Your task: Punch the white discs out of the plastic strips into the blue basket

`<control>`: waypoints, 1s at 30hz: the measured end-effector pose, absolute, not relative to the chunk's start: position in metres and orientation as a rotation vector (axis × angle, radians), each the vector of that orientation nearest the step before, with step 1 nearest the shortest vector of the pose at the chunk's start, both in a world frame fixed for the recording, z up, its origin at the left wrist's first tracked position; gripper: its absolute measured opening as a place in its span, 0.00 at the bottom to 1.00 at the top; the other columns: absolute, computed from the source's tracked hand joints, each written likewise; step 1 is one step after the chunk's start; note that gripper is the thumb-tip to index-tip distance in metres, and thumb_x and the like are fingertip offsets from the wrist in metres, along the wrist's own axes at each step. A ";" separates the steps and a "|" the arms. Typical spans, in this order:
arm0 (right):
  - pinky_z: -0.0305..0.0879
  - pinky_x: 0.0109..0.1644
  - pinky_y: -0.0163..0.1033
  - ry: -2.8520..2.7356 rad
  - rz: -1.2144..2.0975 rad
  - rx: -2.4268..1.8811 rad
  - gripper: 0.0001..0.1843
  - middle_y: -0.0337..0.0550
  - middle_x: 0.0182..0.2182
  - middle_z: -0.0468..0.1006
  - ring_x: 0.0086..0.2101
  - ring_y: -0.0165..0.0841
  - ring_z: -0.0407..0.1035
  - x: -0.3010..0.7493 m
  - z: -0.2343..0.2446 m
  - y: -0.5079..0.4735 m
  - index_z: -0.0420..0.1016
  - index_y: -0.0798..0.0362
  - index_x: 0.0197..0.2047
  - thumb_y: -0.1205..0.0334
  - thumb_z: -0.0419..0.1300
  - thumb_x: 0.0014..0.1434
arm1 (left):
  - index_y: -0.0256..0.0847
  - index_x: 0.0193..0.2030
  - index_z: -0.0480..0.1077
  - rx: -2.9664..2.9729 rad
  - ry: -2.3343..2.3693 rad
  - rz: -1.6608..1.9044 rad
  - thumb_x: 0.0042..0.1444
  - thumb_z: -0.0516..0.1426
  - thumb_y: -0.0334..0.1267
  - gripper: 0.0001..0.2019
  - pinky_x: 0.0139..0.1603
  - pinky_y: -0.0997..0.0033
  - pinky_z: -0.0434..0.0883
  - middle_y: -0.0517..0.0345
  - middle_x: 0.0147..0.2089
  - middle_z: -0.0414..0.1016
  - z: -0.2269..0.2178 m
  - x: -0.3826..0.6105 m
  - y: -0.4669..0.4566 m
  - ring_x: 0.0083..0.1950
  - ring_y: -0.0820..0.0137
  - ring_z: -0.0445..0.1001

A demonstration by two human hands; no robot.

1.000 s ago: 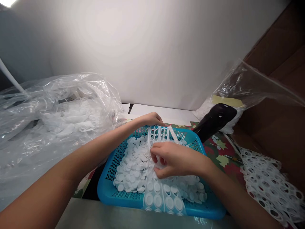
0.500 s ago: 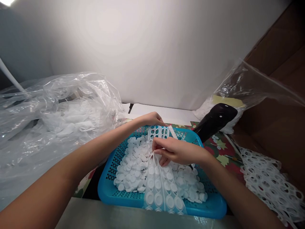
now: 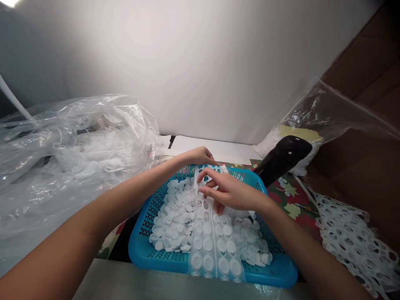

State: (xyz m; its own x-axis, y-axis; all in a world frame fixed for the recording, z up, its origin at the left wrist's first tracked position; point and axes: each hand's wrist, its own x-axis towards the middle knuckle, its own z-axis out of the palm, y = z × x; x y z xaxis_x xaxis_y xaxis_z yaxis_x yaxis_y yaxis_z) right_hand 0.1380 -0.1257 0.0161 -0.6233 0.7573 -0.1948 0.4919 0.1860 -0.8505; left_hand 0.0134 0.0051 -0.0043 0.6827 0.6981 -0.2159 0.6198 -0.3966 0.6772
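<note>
A white die-cut strip (image 3: 207, 239) with rows of round discs lies lengthwise across a blue plastic basket (image 3: 156, 261). Its far part shows empty round holes, while discs still sit in the near part. At the basket's far rim, the closed fingers of my left hand (image 3: 201, 156) hold the far end of the strip; their tips are partly hidden. My right hand (image 3: 229, 191) hovers over the strip's middle, thumb and forefinger apart, with nothing visible between them. Loose white discs (image 3: 175, 216) are heaped in the basket on both sides of the strip.
A clear plastic bag (image 3: 121, 112) of white material lies at left. A black object (image 3: 283, 156) leans behind the basket's right corner. Punched-out white sheets (image 3: 353, 237) pile up at right, beside a cardboard box (image 3: 359, 166). Patterned cloth (image 3: 289, 191) lies beneath.
My right hand has let go of the strip and its fingers have opened. The pinched-up part of the strip now lies flatter. My left hand stays put at the far end.
</note>
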 end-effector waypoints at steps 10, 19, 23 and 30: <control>0.63 0.29 0.30 -2.482 1.273 -1.082 0.13 0.38 0.41 0.69 0.29 0.25 0.68 0.151 0.040 -0.130 0.59 0.48 0.44 0.68 0.52 0.54 | 0.38 0.23 0.69 2.123 1.021 0.123 0.37 0.57 0.56 0.20 0.23 0.71 0.46 0.64 0.18 0.53 -0.002 0.012 0.004 0.21 0.78 0.47; 0.51 0.26 0.33 -2.654 0.355 -1.303 0.06 0.38 0.33 0.68 0.28 0.28 0.60 0.138 0.042 -0.153 0.59 0.51 0.33 0.68 0.54 0.52 | 0.38 0.24 0.70 2.093 1.031 0.132 0.37 0.58 0.54 0.18 0.23 0.71 0.47 0.64 0.18 0.53 -0.002 0.012 0.003 0.21 0.78 0.47; 0.52 0.26 0.33 -2.670 0.399 -1.375 0.02 0.39 0.34 0.68 0.28 0.28 0.60 0.145 0.046 -0.151 0.61 0.52 0.33 0.66 0.52 0.54 | 0.38 0.24 0.70 2.090 1.014 0.136 0.38 0.57 0.55 0.19 0.23 0.71 0.46 0.64 0.18 0.52 -0.003 0.012 0.004 0.21 0.78 0.46; 0.52 0.26 0.33 -2.767 0.300 -1.452 0.04 0.41 0.30 0.69 0.27 0.29 0.62 0.137 0.034 -0.144 0.64 0.55 0.31 0.70 0.51 0.52 | 0.38 0.28 0.71 2.083 1.002 0.112 0.38 0.57 0.55 0.20 0.22 0.72 0.47 0.62 0.19 0.56 -0.004 0.011 0.005 0.20 0.78 0.48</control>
